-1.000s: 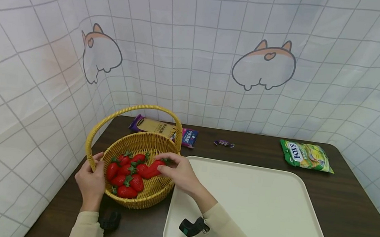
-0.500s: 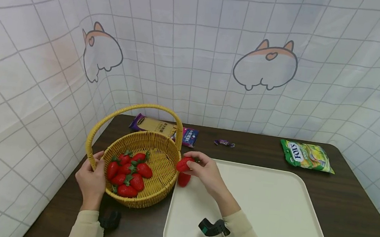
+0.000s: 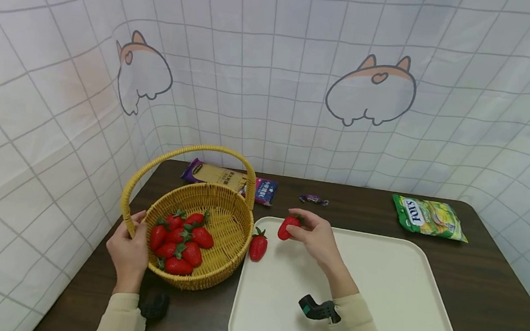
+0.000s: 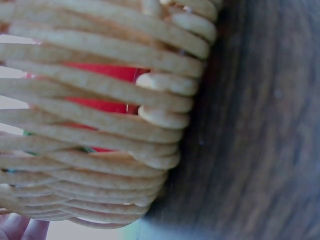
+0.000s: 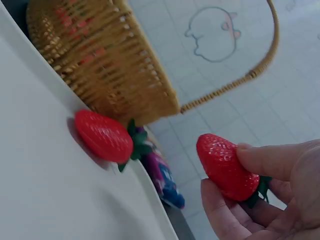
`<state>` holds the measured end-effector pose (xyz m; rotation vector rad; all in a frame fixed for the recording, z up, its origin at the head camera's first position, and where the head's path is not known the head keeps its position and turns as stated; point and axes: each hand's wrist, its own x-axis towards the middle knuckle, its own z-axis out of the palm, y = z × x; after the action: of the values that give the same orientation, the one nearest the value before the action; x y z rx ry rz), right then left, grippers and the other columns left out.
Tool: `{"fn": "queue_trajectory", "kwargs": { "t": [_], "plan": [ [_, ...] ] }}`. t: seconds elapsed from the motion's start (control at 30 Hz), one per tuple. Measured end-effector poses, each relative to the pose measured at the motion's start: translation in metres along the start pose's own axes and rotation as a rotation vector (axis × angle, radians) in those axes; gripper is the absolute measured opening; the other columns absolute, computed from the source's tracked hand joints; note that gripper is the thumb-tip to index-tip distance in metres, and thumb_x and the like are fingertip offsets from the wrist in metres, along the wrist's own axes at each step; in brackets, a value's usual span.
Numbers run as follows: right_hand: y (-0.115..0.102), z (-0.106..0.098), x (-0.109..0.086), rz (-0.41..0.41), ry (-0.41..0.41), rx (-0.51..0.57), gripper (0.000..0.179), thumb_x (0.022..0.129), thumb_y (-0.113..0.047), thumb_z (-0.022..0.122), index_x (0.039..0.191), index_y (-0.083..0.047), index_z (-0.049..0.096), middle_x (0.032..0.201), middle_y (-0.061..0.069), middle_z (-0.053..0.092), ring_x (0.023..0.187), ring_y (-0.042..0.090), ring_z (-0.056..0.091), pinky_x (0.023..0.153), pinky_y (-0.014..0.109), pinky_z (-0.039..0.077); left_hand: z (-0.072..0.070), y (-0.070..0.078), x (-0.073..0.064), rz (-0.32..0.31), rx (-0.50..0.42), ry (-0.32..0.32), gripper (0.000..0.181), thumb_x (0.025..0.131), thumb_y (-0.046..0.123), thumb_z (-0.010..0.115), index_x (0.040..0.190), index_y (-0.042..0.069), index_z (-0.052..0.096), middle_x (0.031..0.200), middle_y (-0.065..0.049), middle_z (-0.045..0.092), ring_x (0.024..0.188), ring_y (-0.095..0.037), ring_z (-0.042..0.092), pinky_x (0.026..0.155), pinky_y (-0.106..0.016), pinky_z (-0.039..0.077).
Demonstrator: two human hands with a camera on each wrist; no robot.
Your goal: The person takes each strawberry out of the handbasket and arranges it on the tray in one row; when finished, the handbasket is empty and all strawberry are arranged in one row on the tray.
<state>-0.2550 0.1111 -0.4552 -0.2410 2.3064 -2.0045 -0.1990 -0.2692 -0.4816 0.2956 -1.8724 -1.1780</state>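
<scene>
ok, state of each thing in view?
tray: flat, one strawberry on it
tray strawberry: lying near left edge
held strawberry: raised over tray
right hand: pinching held strawberry
basket: upright, strawberries inside
handle: up
left hand: gripping basket at handle base
candy: wrapped
green bag: lying flat, seal unclear
purple packet: partly hidden
blue packet: partly hidden

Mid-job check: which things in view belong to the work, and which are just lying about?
Likely in the job:
strawberry pinched by right hand
loose strawberry on tray
other strawberries inside basket
left hand gripping basket

Apparently lying about:
FOX'S bag
wrapped candy
beige-purple packet
blue packet
</scene>
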Motion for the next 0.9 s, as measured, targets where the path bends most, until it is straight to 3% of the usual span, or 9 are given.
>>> {"fn": "queue_trajectory", "kwargs": {
  "t": [0.23,0.47,0.73,0.9],
  "plan": [
    [0.013,-0.021,0.003,0.075,0.042,-0.101,0.037,0.089,-0.007,0.069,0.125,-0.004,0.061,0.122,0.02,0.06,0.097,0.028,0.062,0.083,0.036,0.055,0.001,0.0,0.0,0.014,-0.009,0.004,0.019,0.09,-0.004,0.059,0.071,-0.008,0.062,0.107,-0.01,0.073,0.093,-0.018,0.062,0.064,-0.021,0.034],
    [0.02,-0.021,0.004,0.143,0.019,-0.199,0.035,0.088,-0.011,0.069,0.122,-0.005,0.063,0.129,0.019,0.054,0.105,0.033,0.056,0.078,0.029,0.052,0.0,0.0,0.0,0.014,-0.007,0.004,0.019,0.09,-0.004,0.058,0.071,-0.008,0.061,0.107,-0.011,0.073,0.097,-0.026,0.063,0.068,-0.02,0.035],
    [0.029,-0.01,0.006,0.102,-0.07,-0.205,0.038,0.085,-0.006,0.071,0.123,-0.004,0.065,0.117,0.017,0.062,0.093,0.026,0.061,0.071,0.031,0.054,0.0,0.001,0.0,0.003,-0.015,0.005,0.018,0.09,-0.003,0.059,0.072,-0.008,0.061,0.107,-0.011,0.073,0.094,-0.012,0.062,0.067,-0.02,0.036],
    [0.033,-0.003,0.007,0.076,-0.108,-0.232,0.038,0.084,-0.004,0.071,0.121,-0.006,0.067,0.115,0.015,0.065,0.087,0.021,0.065,0.069,0.033,0.054,0.0,0.0,0.001,-0.004,-0.012,0.007,0.018,0.089,-0.003,0.059,0.071,-0.007,0.06,0.106,-0.01,0.073,0.098,-0.018,0.063,0.072,-0.016,0.039]
  ]
}}
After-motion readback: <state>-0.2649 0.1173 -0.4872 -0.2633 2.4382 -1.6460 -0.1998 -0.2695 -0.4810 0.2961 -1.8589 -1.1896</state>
